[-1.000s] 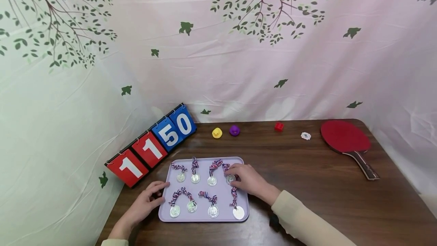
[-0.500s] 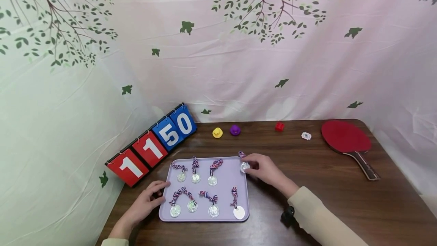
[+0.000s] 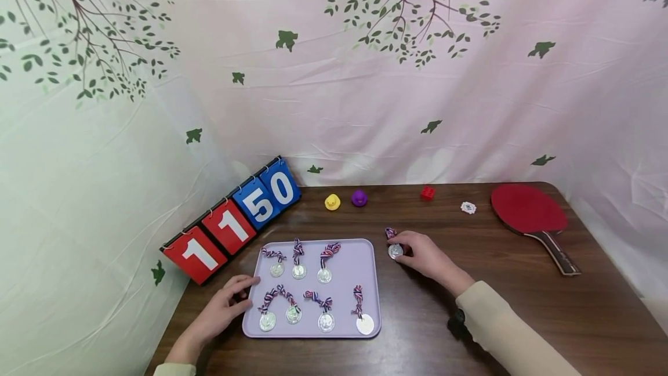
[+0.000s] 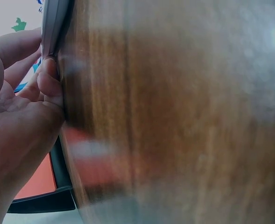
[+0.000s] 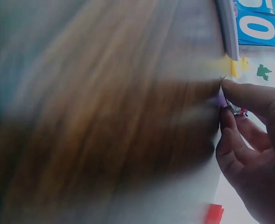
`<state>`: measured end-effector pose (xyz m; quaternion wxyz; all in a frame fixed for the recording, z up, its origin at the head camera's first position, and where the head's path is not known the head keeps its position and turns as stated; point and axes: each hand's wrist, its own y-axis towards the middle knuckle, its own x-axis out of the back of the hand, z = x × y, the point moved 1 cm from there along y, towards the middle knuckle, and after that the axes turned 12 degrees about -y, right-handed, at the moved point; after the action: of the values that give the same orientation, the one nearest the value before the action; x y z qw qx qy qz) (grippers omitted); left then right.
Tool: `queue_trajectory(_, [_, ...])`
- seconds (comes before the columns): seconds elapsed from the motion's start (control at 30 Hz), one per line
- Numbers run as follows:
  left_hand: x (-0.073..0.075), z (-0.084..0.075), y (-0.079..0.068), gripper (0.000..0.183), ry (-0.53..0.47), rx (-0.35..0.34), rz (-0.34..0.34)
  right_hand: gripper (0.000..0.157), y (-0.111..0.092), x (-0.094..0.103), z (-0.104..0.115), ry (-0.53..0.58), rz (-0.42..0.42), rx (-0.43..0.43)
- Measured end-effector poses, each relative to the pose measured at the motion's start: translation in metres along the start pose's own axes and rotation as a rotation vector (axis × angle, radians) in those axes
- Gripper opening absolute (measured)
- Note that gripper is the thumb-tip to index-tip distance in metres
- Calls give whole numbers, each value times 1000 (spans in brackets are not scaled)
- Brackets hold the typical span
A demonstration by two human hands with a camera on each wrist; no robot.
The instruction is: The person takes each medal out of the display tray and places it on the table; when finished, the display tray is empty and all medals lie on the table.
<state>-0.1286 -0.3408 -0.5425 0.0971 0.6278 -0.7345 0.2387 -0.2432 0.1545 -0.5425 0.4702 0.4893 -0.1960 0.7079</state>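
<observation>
Just right of the tray in the head view, my right hand (image 3: pixel 425 255) pinches a silver medal (image 3: pixel 395 251) between thumb and fingers, its knotted striped ribbon extending behind it. In the right wrist view the medal (image 5: pixel 231 107) shows edge-on at the fingertips, low over the table. My left hand (image 3: pixel 221 306) rests its thumb and fingertips against the left rim of the pale purple tray (image 3: pixel 344 335); the left wrist view shows them touching the tray edge (image 4: pixel 53 23). Several silver medals with red, white and blue ribbons lie on the tray, among them a medal (image 3: pixel 325 275) at the back.
A flip scoreboard (image 3: pixel 232 222) stands behind the tray at left. Along the back are a yellow duck (image 3: pixel 332 202), a purple duck (image 3: pixel 359 198), a red toy brick (image 3: pixel 427 192) and a white poker chip (image 3: pixel 468 208). A red table tennis paddle (image 3: pixel 528 208) lies at right.
My right hand has lifted the medal from the tray's back right corner and carried it rightward past the rim, over the table. The left hand has stayed at the tray's edge.
</observation>
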Motion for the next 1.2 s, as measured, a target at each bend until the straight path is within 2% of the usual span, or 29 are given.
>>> queue_trajectory(0.17, [-2,1,0,44,-7,-6,-9,36,0,1,1,-151,31,25])
queue_trajectory(0.4, [-3,1,0,45,-13,-2,-14,39,-2,4,-1,-175,45,33])
queue_trajectory(0.57, [-2,0,1,45,-19,-1,-8,42,-8,5,2,-166,-19,12])
queue_trajectory(0.67, [-2,-1,1,45,-21,3,-5,38,-13,5,12,-179,-79,36])
queue_trajectory(0.8, [-2,-2,1,45,-23,9,-2,34,-22,3,37,-162,-91,147])
queue_trajectory(0.97, [-1,-2,1,45,-23,9,-1,31,-35,-3,77,-120,-11,368])
queue_trajectory(1.07, [-1,-2,1,45,-22,7,-2,30,-42,-8,97,-147,25,489])
queue_trajectory(1.2, [-1,-3,1,45,-17,4,-1,28,-50,-14,113,-213,76,568])
